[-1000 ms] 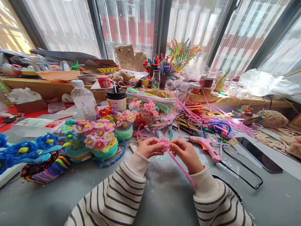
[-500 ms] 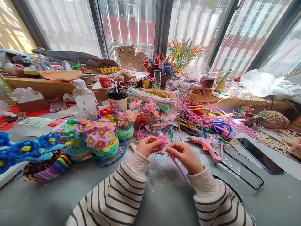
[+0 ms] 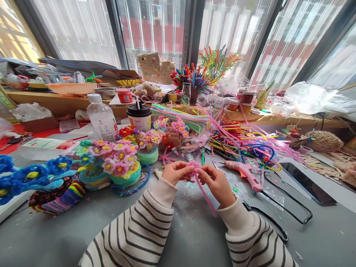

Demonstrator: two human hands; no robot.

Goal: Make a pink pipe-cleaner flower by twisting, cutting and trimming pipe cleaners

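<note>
My left hand (image 3: 175, 172) and my right hand (image 3: 216, 183) meet over the grey table (image 3: 178, 237), both pinching a pink pipe cleaner (image 3: 204, 193). Its top end is curled into a small pink flower shape between my fingertips; the straight tail hangs down toward my right wrist. Finished pink pipe-cleaner flowers on green coiled bases (image 3: 122, 167) stand just left of my left hand. A pink glue gun (image 3: 244, 172) lies right of my right hand.
A heap of coloured pipe cleaners (image 3: 239, 139) lies behind the hands. A water bottle (image 3: 101, 118), a lidded cup (image 3: 138, 116), blue flowers (image 3: 30, 176), a phone (image 3: 306, 181), a black cable (image 3: 289, 211) and a ball of twine (image 3: 322, 141) surround the spot. Another person's hand (image 3: 350, 167) shows at the right edge.
The pipe cleaner's tail has swung left, from beside my right wrist toward the middle. My right hand has shifted slightly left and closer to my left hand.
</note>
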